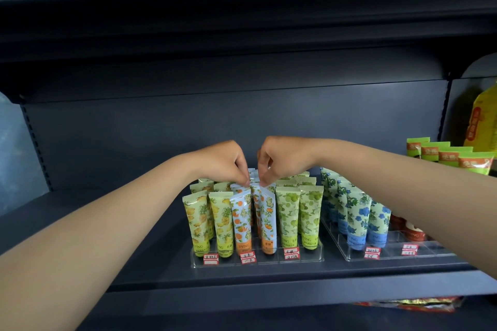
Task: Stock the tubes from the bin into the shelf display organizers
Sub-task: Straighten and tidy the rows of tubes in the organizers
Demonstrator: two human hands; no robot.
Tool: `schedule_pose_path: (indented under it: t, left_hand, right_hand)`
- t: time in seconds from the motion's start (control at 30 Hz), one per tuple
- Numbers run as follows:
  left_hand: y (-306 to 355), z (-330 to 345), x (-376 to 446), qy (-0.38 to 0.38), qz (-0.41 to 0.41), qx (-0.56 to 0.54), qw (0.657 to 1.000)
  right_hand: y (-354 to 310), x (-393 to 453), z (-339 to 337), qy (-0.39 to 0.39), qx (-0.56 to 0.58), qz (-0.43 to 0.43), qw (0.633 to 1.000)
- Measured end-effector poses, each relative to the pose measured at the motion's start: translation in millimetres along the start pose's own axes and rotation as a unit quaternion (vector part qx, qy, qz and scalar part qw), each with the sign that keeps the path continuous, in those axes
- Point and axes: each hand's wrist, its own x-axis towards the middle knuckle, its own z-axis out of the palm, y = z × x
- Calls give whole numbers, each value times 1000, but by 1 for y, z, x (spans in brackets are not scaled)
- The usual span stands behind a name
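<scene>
A clear acrylic organizer (309,259) stands on the dark shelf with rows of upright tubes: yellow pineapple tubes (197,220) at the left, orange-print tubes (242,220) in the middle, green tubes (289,212) at the right. My left hand (226,162) pinches the top edge of an orange-print tube in the middle rows. My right hand (282,160) pinches the top of a neighbouring orange-print tube (267,212). Both hands meet above the middle rows. The bin is out of view.
A second clear organizer (419,252) to the right holds blue-flower tubes (357,212) and red-capped items. Green and orange packets (451,157) and a yellow bag (481,121) stand at the far right. The shelf above overhangs. More packets lie on the shelf below.
</scene>
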Motion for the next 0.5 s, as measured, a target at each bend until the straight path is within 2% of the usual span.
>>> schedule_pose_path:
  t: [0.2, 0.5]
  left_hand:
    - [4, 2, 0, 21, 2, -7, 1000]
    - [6, 1, -2, -1, 5, -13, 1000]
  right_hand:
    - [2, -1, -3, 0, 2, -1, 1000]
    - [3, -1, 0, -1, 11, -1, 1000]
